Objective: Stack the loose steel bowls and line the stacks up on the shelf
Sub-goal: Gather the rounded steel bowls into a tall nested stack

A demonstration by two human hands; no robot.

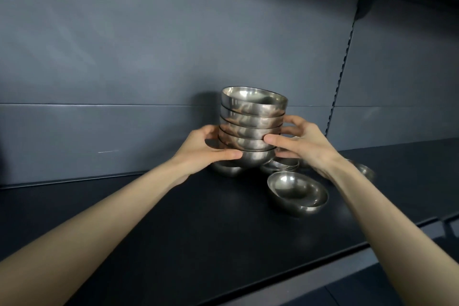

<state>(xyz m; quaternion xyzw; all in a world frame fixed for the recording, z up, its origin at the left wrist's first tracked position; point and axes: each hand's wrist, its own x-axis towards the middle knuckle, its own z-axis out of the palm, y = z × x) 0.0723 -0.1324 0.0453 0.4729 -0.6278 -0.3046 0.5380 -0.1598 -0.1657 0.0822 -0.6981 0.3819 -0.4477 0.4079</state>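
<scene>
Dark shelf (173,218); hands (250,146) clasp upright, slightly leaning stack (252,122)

Dark shelf (173,218) bears loose steel bowls (298,194), perhaps five, some hidden.

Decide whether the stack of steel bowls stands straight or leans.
Leaning slightly: the stack of steel bowls tilts left at its base, upper rims offset right, between left hand and right hand.

I see two bare forearms reaching in from the bottom corners, no sleeves, bands or watch anywhere behind the fingers. My bare slender left hand (202,149) and bare slender right hand (301,143) carry no rings, and the fingernails look short and unpainted.
</scene>
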